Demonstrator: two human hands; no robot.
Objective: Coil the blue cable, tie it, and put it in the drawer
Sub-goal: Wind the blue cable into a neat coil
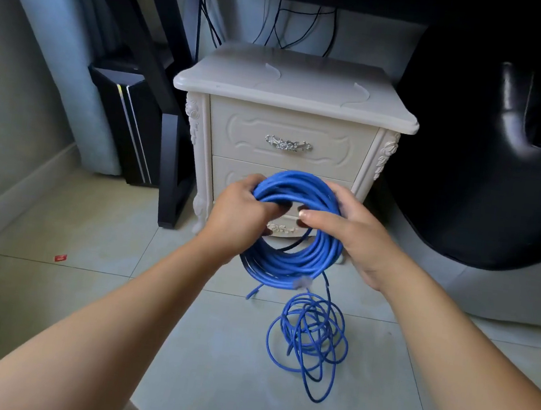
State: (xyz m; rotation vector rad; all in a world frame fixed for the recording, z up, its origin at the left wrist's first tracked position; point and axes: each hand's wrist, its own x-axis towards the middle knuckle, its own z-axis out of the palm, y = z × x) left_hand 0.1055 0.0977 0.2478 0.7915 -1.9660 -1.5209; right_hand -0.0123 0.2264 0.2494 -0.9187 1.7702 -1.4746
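Currently my L hand (238,208) is wrapped round the blue cable (290,260) at approx 10 o'clock on the ring, fingers curled thru the centre so the turns can't spring apart. R hand (354,237) clamps the opposite side at approx 3 o'clock, thumb across the front, fingers behind. W/ two grips the hoop sits flat & upright, facing me. A pale plug (303,281), blurry, dangles at 6 o'clock off the ring. Further out twd 6 o'clock, the loose tail (308,339) lies in a messy heap on the floor (182,329), joined to the ring by one strand, so I'd judge coiling well along but unfinished, tie not begun. At 12 o'clock beyond the hands stands the nightstand (295,84). Its top drawer (246,132) is closed, so one hand must let go later to pull it.
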